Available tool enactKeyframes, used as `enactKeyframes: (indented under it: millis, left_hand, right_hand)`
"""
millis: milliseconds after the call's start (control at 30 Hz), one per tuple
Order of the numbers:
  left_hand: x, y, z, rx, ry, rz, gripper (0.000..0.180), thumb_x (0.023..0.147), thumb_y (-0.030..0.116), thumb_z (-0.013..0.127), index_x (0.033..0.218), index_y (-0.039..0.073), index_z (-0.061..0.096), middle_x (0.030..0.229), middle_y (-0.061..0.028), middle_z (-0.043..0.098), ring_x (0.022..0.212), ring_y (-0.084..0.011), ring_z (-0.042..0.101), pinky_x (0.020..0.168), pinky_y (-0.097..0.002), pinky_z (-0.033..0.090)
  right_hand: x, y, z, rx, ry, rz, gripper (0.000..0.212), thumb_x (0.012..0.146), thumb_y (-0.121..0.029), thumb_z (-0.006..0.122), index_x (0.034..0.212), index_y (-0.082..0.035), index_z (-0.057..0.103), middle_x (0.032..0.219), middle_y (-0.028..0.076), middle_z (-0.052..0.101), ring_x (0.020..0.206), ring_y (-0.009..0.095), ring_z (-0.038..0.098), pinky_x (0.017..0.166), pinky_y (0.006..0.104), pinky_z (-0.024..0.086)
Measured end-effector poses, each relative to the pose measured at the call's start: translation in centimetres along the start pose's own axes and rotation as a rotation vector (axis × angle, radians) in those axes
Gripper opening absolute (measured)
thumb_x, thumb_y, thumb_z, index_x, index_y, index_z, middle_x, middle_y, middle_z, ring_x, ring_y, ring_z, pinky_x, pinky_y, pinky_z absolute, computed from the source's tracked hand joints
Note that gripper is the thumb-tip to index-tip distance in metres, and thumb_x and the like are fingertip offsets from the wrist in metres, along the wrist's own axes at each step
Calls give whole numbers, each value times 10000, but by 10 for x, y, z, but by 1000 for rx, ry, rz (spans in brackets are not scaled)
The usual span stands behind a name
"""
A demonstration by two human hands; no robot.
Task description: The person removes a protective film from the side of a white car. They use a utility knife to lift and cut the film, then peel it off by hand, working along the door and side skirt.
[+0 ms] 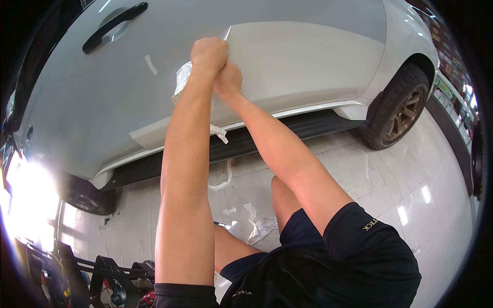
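Observation:
Both my hands are raised together against the side of a pale grey and white car [308, 61]. My left hand [209, 53] is closed in a fist at the corner of a paler door section [303, 56], beside a thin bright edge. Just below and to its right, my right hand [229, 80] is also closed, pressed close to the left. What their fingers hold is hidden. Crumpled white film [183, 78] shows behind my left wrist. A twisted white strip [220, 133] hangs lower, by the dark running board [241, 146].
A black door handle [114, 26] and a short pale tape piece [151, 64] are at upper left. Torn white film scraps [261, 228] lie on the tiled floor [328, 215]. The wheel [403, 110] stands at right. A black rack [102, 277] with tools is lower left.

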State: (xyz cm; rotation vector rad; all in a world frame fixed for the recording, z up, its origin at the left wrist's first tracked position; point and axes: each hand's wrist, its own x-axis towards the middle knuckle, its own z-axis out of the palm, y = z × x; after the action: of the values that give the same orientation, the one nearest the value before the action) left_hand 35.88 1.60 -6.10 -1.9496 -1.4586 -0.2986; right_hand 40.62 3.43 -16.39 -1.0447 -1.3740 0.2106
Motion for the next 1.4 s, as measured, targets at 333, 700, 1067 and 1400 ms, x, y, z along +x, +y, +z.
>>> enactKeyframes:
  millis: [333,700,1067,1400]
  left_hand:
    - [-19,17,6,13,-30,-47,334,1026,251,518,901,87,780,850,-115,752,785,-323,731,712,-442,579]
    - [-28,10,7,-55,-8,12,303,983,231,535,886,101,791,883,-128,759,821,-325,739,732,-446,584]
    - [-33,17,13,-30,66,-12,361,1023,301,524,894,79,778,870,-134,758,810,-328,739,713,-446,579]
    - [-40,16,15,-3,79,24,291,978,237,565,849,70,765,821,-135,750,779,-319,738,695,-432,581]
  right_hand:
    - [-12,24,10,247,-62,-90,259,833,-241,689,674,-39,659,686,181,688,677,401,671,595,500,477]
    - [12,38,-51,239,-616,-13,250,917,-239,602,968,-11,692,848,126,714,657,253,673,578,392,499]
    - [111,-30,-84,-51,-532,277,635,936,-598,596,821,16,710,711,103,694,565,185,641,519,338,490]
    - [88,24,-61,-92,-247,59,553,1001,-454,495,846,26,721,772,205,712,730,381,661,697,490,502]
